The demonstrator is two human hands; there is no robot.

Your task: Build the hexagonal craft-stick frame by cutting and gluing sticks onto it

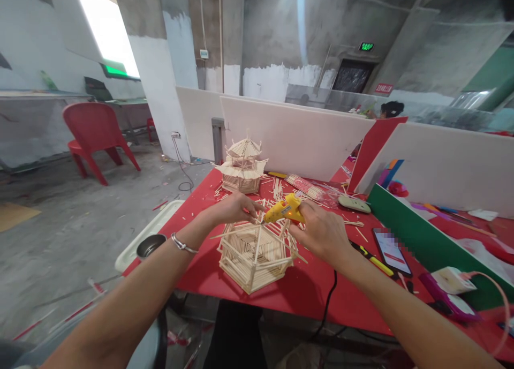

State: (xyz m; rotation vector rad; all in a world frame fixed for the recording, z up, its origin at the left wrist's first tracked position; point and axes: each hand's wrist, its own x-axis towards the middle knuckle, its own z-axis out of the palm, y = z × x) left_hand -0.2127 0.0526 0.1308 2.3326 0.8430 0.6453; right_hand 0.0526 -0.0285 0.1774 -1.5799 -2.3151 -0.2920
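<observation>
In front of me on the red table stands a six-sided frame of thin wooden sticks, with long sticks meeting above its middle. My right hand is wrapped round a yellow glue gun, its nozzle pointing left at that meeting point. Close to the nozzle, my left hand pinches at the top of the frame. Its fingertips seem to be on a stick there, partly hidden. A finished-looking stick pagoda with tiered roofs stands farther back.
Loose sticks and a plastic pack of sticks lie behind the frame. A yellow-black cutter, a phone and a power strip lie right. A metal bowl is at left. White partitions edge the table; a person sits beyond.
</observation>
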